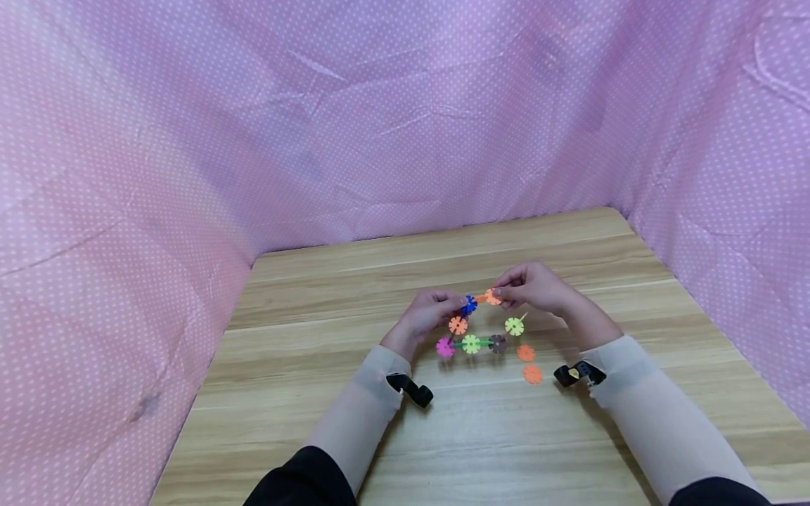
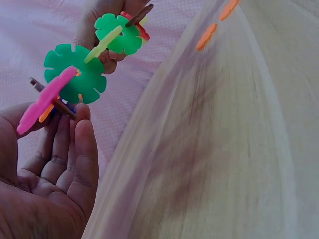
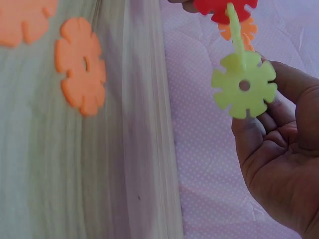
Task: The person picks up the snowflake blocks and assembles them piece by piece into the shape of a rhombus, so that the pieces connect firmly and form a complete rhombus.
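A chain of slotted plastic snowflake discs is held up over the table, bent into an open loop. My left hand [image 1: 427, 314] pinches its blue disc [image 1: 469, 305]; the right hand [image 1: 539, 288] pinches an orange disc [image 1: 491, 297] at the chain's far end. From the blue disc the chain runs through another orange disc [image 1: 458, 325], a magenta disc [image 1: 445, 347], a yellow-green disc [image 1: 471, 344] and a dark brown disc [image 1: 498, 344]. Another yellow-green disc [image 1: 515, 326] hangs near the right hand. Green discs [image 2: 92, 82] join edgewise in the left wrist view, and a red disc [image 3: 219, 7] shows in the right wrist view.
Two loose orange discs, one nearer [image 1: 532, 374] and one farther [image 1: 526, 353], lie flat on the wooden table [image 1: 354, 281], left of the right wrist. A pink dotted cloth [image 1: 392, 140] hangs around the table's back and sides. Black cameras are strapped to both wrists.
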Motion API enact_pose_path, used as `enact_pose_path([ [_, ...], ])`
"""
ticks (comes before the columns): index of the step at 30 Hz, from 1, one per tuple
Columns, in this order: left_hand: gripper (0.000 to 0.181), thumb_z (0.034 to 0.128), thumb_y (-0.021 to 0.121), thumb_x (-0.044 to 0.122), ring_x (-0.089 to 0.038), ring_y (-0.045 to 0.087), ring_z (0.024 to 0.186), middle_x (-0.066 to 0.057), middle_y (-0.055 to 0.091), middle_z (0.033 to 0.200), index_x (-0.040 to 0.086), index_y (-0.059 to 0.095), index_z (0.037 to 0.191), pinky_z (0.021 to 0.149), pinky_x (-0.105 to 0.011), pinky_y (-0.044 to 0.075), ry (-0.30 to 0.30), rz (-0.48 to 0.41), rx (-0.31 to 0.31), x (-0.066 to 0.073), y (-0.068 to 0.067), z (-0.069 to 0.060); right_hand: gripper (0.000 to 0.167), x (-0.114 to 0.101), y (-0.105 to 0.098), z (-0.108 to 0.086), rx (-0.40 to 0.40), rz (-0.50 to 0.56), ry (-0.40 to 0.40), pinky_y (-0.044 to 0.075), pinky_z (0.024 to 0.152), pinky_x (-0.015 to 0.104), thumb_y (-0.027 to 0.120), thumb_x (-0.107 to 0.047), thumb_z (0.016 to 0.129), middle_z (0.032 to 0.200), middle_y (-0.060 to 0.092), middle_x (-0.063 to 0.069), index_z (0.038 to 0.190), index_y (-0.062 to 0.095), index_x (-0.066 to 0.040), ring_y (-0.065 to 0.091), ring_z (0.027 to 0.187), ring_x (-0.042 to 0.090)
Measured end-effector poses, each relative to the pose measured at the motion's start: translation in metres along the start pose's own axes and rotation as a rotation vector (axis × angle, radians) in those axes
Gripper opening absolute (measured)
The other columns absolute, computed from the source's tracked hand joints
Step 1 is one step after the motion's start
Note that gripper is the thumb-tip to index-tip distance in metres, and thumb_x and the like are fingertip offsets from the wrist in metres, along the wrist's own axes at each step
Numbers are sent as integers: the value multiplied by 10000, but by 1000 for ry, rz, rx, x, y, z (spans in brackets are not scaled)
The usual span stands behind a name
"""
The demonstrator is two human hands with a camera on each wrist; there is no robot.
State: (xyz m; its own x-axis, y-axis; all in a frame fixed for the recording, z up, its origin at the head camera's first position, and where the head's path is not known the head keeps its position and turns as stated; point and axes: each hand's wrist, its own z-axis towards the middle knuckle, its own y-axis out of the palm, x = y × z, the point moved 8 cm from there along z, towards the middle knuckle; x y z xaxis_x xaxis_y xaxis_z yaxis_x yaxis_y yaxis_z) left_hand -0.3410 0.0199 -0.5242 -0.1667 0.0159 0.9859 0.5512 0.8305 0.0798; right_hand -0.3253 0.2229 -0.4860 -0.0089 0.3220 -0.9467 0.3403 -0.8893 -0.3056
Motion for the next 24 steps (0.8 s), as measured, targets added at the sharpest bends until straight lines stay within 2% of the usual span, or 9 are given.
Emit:
enact_pose_path([
  [7, 108, 999, 728, 107, -120, 661, 725, -58, 754, 869, 80, 789, 914, 627, -214, 549, -14, -39, 36, -2, 0, 0, 231, 1, 4, 3, 27, 72, -5, 601, 842, 561, 741, -52, 978, 943, 750, 178, 1124, 716, 124, 743, 777, 244],
  [14, 136, 985, 755, 150, -142, 705, 744, -87, 777, 873, 24, 798, 1014, 667, -221, 571, -16, -19, 102, -3, -4, 1, 217, 3, 10, 3, 30, 111, 8, 594, 854, 579, 744, -31, 967, 954, 740, 201, 1116, 711, 123, 746, 816, 345],
  [19, 166, 987, 758, 187, -140, 689, 736, -80, 772, 869, 27, 794, 1013, 642, -215, 555, -28, 1, 124, -5, -7, 1, 236, 3, 13, 4, 18, 124, 16, 600, 853, 559, 740, -47, 976, 957, 738, 204, 1130, 701, 128, 740, 864, 401],
  [21, 170, 986, 760, 200, -134, 683, 737, -74, 770, 877, 35, 793, 1014, 637, -216, 553, -37, 8, 120, -5, -8, 0, 269, 1, 13, 3, -5, 99, 10, 599, 863, 558, 731, -79, 993, 980, 735, 203, 1165, 693, 123, 732, 909, 431],
  [24, 173, 985, 763, 215, -122, 676, 742, -69, 765, 893, 45, 783, 1011, 634, -218, 556, -61, -3, 109, -5, -10, 0, 349, 1, 7, 1, -49, 42, 1, 594, 886, 566, 679, -147, 1043, 1080, 720, 216, 1296, 652, 91, 696, 1004, 479],
])
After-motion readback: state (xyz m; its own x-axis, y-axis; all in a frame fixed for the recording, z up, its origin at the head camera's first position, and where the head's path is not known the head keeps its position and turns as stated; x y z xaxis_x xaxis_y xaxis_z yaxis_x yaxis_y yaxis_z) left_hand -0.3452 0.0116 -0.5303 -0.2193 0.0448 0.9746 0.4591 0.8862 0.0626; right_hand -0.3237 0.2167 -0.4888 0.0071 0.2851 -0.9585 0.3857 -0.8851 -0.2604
